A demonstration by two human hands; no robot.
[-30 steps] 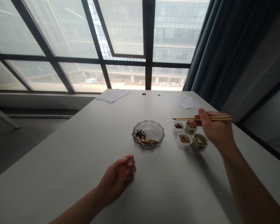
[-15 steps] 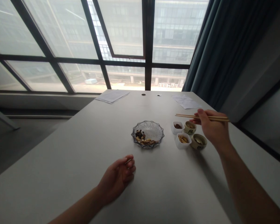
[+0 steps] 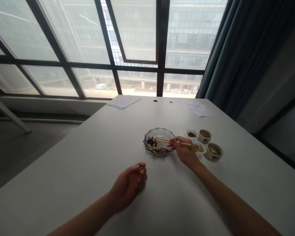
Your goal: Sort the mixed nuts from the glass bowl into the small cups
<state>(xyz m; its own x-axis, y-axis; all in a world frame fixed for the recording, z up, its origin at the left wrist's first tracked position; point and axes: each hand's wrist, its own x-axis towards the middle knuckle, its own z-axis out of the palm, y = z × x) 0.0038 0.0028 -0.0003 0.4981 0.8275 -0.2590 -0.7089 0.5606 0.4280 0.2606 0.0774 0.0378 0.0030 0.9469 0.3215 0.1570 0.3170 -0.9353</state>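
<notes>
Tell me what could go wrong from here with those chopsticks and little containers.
The chopsticks in the right hand are slim, and the food pieces in the glass dish small, so one might slip.

The right hand overlaps the nearer white container in view; contact is unclear, but moving back could knock it.

The left hand is away from the glass dish, so a bump might shift it.
</notes>
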